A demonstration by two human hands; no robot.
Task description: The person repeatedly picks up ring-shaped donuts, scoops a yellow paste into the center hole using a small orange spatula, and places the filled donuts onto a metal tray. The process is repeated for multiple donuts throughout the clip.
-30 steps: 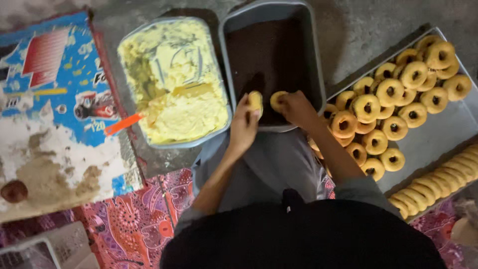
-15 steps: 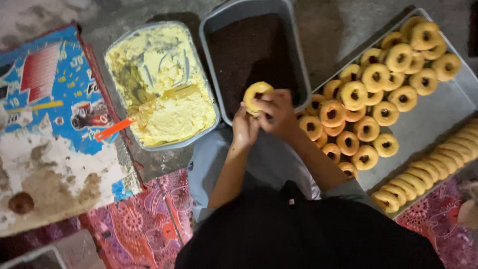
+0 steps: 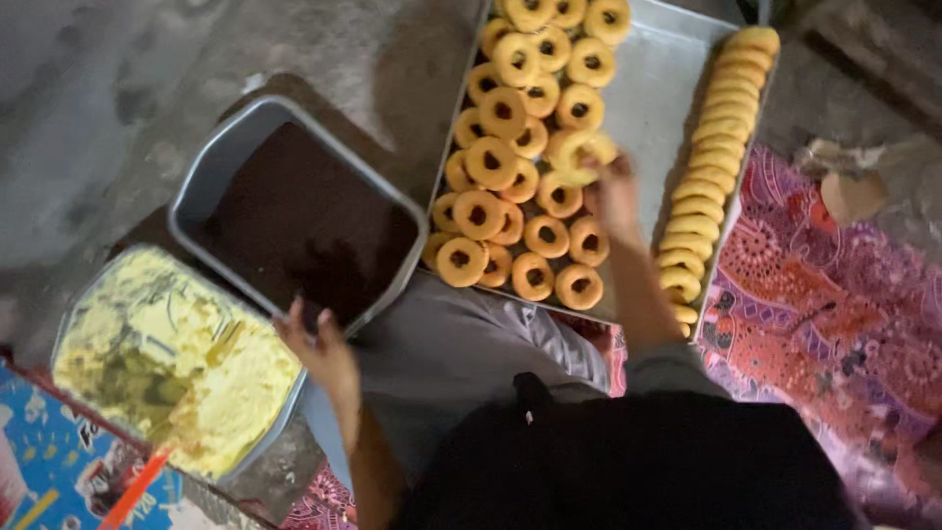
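Right hand (image 3: 613, 191) out over metal tray (image 3: 653, 88), fingers closed on filled ring pastry (image 3: 581, 155), held just above laid pastries (image 3: 515, 186). Left hand (image 3: 319, 344) at near rim of grey tub (image 3: 221, 162) with dark brown filling (image 3: 304, 231), fingers loosely curled, holds nothing visible. Tub of yellow dough (image 3: 172, 358) just beside, on left. Row of plain rings (image 3: 711, 167) stacked on edge along tray's right side. Patterned red mat (image 3: 834, 294) under tray.
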